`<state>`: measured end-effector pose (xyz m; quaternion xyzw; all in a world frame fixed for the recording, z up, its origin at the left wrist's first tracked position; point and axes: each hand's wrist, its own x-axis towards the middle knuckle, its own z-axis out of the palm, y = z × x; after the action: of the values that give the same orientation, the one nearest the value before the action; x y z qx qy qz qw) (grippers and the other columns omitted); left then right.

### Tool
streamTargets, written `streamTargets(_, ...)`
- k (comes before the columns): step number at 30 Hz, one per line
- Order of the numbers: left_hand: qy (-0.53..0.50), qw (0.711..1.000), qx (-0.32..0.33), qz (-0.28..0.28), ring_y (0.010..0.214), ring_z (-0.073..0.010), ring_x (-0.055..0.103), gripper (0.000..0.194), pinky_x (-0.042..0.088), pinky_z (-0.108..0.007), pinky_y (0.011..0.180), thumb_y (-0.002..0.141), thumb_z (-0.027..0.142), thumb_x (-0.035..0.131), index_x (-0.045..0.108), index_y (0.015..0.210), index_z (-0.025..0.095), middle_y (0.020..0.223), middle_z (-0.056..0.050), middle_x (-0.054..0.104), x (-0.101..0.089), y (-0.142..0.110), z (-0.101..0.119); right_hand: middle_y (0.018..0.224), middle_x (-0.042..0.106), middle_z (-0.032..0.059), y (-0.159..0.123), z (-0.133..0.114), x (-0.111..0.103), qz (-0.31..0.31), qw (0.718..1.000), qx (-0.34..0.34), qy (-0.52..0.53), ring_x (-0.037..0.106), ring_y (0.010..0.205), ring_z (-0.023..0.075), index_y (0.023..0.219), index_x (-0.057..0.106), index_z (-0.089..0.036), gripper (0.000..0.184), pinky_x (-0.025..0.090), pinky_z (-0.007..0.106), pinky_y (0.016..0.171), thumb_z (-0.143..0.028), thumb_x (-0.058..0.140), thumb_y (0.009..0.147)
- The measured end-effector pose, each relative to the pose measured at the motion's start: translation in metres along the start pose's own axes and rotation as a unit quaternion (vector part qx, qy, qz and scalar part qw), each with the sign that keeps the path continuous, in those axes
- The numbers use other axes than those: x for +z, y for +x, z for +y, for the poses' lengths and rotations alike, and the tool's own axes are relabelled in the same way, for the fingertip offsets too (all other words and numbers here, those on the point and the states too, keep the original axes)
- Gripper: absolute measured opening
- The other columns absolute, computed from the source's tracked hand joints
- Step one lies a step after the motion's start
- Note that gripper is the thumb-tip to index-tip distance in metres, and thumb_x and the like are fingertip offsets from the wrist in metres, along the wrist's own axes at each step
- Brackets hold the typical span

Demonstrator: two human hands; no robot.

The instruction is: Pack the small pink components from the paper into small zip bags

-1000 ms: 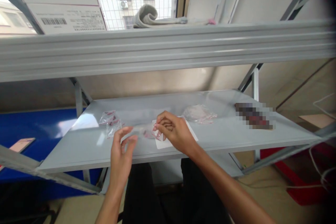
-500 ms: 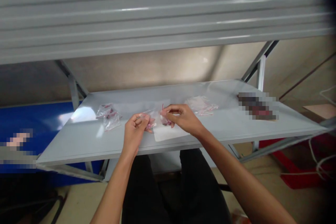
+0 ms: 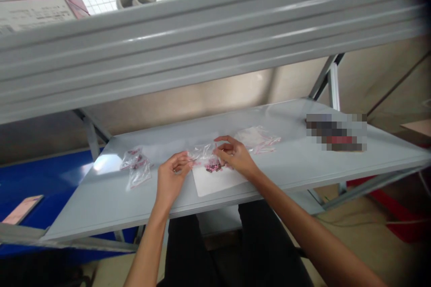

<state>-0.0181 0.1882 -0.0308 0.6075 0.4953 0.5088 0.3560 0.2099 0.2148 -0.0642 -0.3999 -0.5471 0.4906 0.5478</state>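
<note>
1. Fingertips of my left hand (image 3: 184,160) sit narrow together, pinching the near edge of a clear plastic bag (image 3: 202,154).
2. Fingers of my right hand (image 3: 235,154) spread apart and curl over the bag's far side. I cannot tell whether they grip it or only rest against it.
3. That bag lies between my hands, over a white paper sheet (image 3: 215,184). Small pink and dark parts (image 3: 212,167) bunch at its lower end and look to be inside, though they are too small for me to identify.
4. Left of my left hand, just clear of it, lie two more clear bags (image 3: 136,167) holding similar parts. A flatter pinkish clear bag (image 3: 257,139) lies beyond my right hand.
5. All of this rests on a grey metal shelf (image 3: 84,197). Toward its right end sits an object (image 3: 336,132) too blurred for me to name.
6. A grey shelf beam (image 3: 202,40) crosses above my view. Below the shelf I see dark trousers (image 3: 188,255), with a blue surface (image 3: 43,175) out to the left.
</note>
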Motion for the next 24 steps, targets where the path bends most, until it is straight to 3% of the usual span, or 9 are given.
streamTargets(9,0.056,0.998,0.022,0.001,0.091,-0.0259,0.076,0.044,0.059,-0.041,0.088,0.077,0.031,0.080,0.077,0.118,0.016,0.102,-0.011,0.081,-0.001,0.006,-0.001,0.084,0.067,0.0024,0.002,0.015,-0.001,0.027,0.994,-0.079,-0.077,0.067,0.064,0.0143,0.103,0.068,-0.019,0.026,0.054,0.024,0.058,-0.038,0.069,0.084)
streamTargets(17,0.050,0.997,0.028,0.044,0.094,-0.0273,0.076,0.038,0.059,-0.044,0.090,0.079,0.034,0.079,0.079,0.112,0.017,0.107,-0.012,0.080,0.005,0.007,-0.007,0.085,0.066,0.0021,0.001,0.013,-0.002,0.017,0.997,-0.053,-0.053,0.062,0.058,0.0119,0.102,0.068,-0.018,0.032,0.051,0.025,0.055,-0.041,0.071,0.080)
streamTargets(24,-0.039,0.996,-0.015,0.082,0.093,-0.0248,0.076,0.046,0.060,-0.040,0.089,0.080,0.040,0.080,0.073,0.117,0.014,0.113,-0.015,0.078,0.014,-0.007,-0.015,0.074,0.063,-0.0018,0.002,0.010,-0.002,0.024,0.999,0.001,0.024,0.056,0.049,0.0097,0.094,0.065,-0.018,0.035,0.043,0.022,0.046,-0.042,0.077,0.072)
